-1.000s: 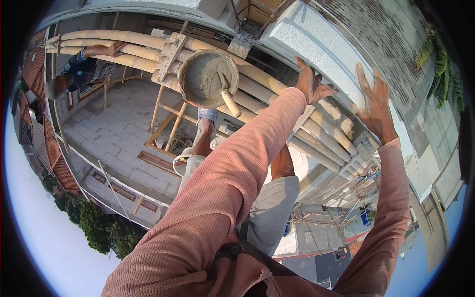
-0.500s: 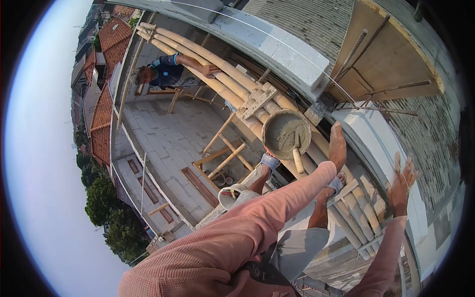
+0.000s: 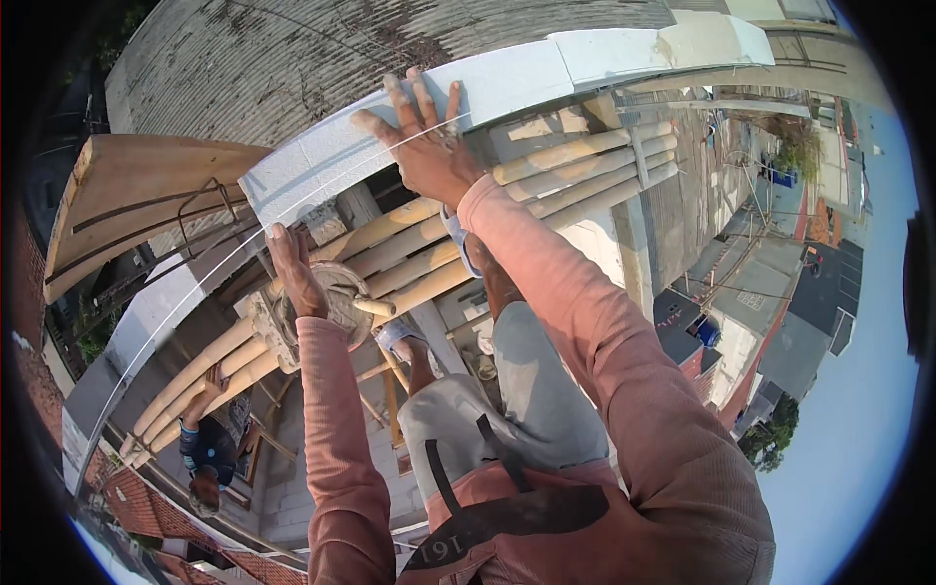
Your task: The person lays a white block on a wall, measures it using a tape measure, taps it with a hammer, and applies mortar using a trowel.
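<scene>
My right hand (image 3: 424,146) lies with spread fingers on the top and near edge of a row of white lightweight blocks (image 3: 517,80). Dried grey mortar marks its skin. My left hand (image 3: 295,268) is open, fingers stretched upward, close to the end of that block row and a taut white string (image 3: 210,278); whether it touches anything I cannot tell. Partly behind it, a round bucket of wet mortar (image 3: 336,292) rests on the bamboo poles. The trowel's wooden handle (image 3: 375,307) sticks out over the bucket's rim.
My sandalled feet stand by bamboo poles (image 3: 429,255), with a deep drop to the rooms below. A co-worker (image 3: 210,453) stands lower left, an arm on the poles. Rusty rebar (image 3: 200,195) and a plywood sheet (image 3: 146,200) jut out left. Corrugated roofing (image 3: 322,63) lies beyond the wall.
My view has swung round to the right along the wall. My right hand is still on the white blocks, and my left hand now appears nearer the block row's end.
</scene>
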Motion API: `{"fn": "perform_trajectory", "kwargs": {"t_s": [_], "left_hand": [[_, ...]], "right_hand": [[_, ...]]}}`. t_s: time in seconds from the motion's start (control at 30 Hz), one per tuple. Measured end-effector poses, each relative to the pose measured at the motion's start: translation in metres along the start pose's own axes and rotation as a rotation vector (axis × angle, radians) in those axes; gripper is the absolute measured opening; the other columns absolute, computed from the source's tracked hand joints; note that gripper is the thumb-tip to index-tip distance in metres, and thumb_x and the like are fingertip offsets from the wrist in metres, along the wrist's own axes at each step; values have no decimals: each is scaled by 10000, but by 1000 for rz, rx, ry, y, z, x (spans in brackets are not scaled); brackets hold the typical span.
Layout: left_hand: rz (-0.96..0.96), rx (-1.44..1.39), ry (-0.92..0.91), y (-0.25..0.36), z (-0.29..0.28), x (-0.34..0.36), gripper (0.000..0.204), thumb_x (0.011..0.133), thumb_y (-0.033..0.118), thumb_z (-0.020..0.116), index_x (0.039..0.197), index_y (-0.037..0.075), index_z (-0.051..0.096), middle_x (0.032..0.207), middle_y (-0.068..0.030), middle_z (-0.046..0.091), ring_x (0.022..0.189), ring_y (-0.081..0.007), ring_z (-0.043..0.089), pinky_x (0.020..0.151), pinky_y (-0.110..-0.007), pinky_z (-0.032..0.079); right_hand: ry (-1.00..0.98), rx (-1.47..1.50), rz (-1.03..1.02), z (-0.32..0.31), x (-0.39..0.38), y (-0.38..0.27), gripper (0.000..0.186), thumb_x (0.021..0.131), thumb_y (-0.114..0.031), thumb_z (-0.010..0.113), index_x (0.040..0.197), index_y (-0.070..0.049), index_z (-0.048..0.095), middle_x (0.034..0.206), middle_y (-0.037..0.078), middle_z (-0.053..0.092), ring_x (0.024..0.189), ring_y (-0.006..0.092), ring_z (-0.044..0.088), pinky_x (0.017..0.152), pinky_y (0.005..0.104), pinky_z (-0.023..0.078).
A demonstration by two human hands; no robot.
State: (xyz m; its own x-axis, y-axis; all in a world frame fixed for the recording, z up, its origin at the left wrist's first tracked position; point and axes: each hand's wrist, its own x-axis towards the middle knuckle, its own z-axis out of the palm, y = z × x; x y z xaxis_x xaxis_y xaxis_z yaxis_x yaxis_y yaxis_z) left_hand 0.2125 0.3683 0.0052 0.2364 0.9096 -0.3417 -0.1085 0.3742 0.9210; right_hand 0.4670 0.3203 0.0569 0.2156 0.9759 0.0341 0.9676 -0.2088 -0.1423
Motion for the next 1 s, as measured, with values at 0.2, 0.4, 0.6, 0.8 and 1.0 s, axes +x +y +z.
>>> {"fn": "perform_trajectory", "kwargs": {"t_s": [0.2, 0.4, 0.6, 0.8, 1.0], "left_hand": [[-112, 133, 69, 14, -9, 12, 748, 982, 556, 534, 1413, -42, 410, 1389, -170, 471, 1351, -220, 433, 1176, -374, 315], [-116, 117, 96, 19, -4, 16, 764, 986, 553, 526, 1431, -53, 386, 1451, -195, 425, 1383, -286, 411, 1173, -392, 327], [-128, 161, 78, 19, -13, 17, 845, 952, 557, 585, 1467, -69, 348, 1449, -217, 428, 1352, -308, 460, 1146, -380, 389], [-137, 202, 47, 27, -13, 20, 821, 969, 538, 568, 1455, -90, 360, 1450, -238, 436, 1344, -315, 470, 1147, -389, 389], [-150, 180, 31, 25, -21, 29, 710, 987, 477, 576, 1416, -73, 441, 1422, -184, 481, 1319, -270, 495, 1135, -378, 413]], "right_hand": [[-58, 53, -89, 0, 4, 7, 894, 835, -42, 651, 1524, -469, 273, 1619, 77, 211, 1526, 336, 73, 1124, 765, -24], [-82, 13, -183, 10, 21, 21, 892, 860, -42, 635, 1525, -496, 253, 1602, 70, 251, 1508, 323, 145, 1134, 752, -22], [-63, -30, -91, 2, 12, 13, 870, 867, -105, 674, 1506, -530, 264, 1574, 50, 304, 1501, 295, 185, 1159, 719, -8], [-64, -49, -72, -5, 15, 10, 793, 862, -176, 702, 1474, -532, 344, 1568, 48, 345, 1493, 273, 231, 1162, 698, 8], [-94, -48, -40, -9, 18, 8, 820, 843, -232, 726, 1487, -531, 315, 1598, 47, 307, 1503, 266, 211, 1163, 690, 4]]}}
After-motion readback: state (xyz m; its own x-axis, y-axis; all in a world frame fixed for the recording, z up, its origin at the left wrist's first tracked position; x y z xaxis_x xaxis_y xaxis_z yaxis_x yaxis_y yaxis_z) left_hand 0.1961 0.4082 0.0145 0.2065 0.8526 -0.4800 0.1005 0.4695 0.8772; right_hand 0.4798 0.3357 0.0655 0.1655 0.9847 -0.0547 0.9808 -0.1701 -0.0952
